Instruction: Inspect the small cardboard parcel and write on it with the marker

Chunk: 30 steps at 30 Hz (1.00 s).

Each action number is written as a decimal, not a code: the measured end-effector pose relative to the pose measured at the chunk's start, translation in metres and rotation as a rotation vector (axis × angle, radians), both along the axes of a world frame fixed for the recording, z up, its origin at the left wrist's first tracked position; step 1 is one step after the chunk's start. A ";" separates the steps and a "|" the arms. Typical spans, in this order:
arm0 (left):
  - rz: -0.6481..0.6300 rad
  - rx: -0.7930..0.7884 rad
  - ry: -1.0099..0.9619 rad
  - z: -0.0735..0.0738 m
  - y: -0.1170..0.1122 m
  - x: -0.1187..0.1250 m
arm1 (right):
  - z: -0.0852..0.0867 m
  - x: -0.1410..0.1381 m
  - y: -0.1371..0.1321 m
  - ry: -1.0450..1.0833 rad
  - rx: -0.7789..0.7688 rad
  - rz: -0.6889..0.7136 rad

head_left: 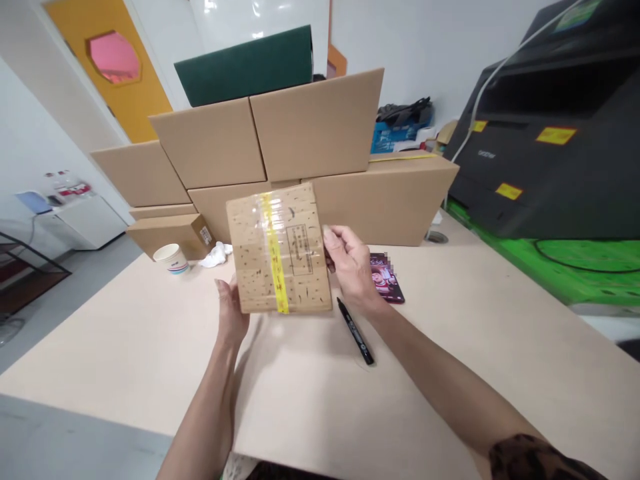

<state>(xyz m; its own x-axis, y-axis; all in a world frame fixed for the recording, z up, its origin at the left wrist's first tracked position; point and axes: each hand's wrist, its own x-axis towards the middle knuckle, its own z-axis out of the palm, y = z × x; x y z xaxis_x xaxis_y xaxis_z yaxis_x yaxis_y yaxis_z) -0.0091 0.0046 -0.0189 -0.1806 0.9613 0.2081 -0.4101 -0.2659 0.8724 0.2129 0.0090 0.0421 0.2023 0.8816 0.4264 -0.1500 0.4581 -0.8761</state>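
i have the flat brown cardboard parcel with yellow tape (pixel 279 250) upright, label facing me, left hand (pixel 231 313) and right hand (pixel 353 267) pinching opposite edges above the black marker pen (pixel 355 331).

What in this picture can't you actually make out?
- Printed label on the small box: head view, too small to read.
- Small box's far side: faces away from the camera.
- Left hand fingers: hidden behind the box.
- Card under the right hand: partly covered and blurred.
- Marker writing: too small.
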 end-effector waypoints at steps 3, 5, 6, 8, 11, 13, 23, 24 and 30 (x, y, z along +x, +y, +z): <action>0.039 0.018 -0.109 0.000 -0.002 -0.002 | -0.008 0.003 0.007 0.031 -0.092 0.070; 0.091 0.004 -0.178 0.000 -0.001 -0.005 | -0.011 0.002 0.007 -0.032 -0.090 0.063; 0.114 -0.005 -0.202 0.000 -0.001 -0.006 | -0.012 0.002 0.007 -0.082 -0.071 0.035; 0.148 -0.008 -0.218 0.001 0.000 -0.008 | -0.012 -0.001 0.005 -0.181 -0.032 -0.033; 0.099 0.037 -0.138 0.004 -0.002 -0.009 | -0.013 -0.003 0.005 -0.241 -0.013 -0.045; -0.003 0.084 -0.032 0.008 -0.004 -0.008 | -0.013 -0.002 0.005 -0.241 -0.018 -0.016; 0.171 0.233 0.389 0.013 -0.004 -0.014 | 0.002 0.000 -0.015 -0.285 -0.047 0.039; 0.192 0.245 0.406 0.013 -0.003 -0.015 | 0.003 0.000 -0.016 -0.270 -0.053 0.049; 0.168 0.302 0.318 0.016 -0.002 -0.012 | 0.002 -0.005 -0.021 -0.295 0.023 0.031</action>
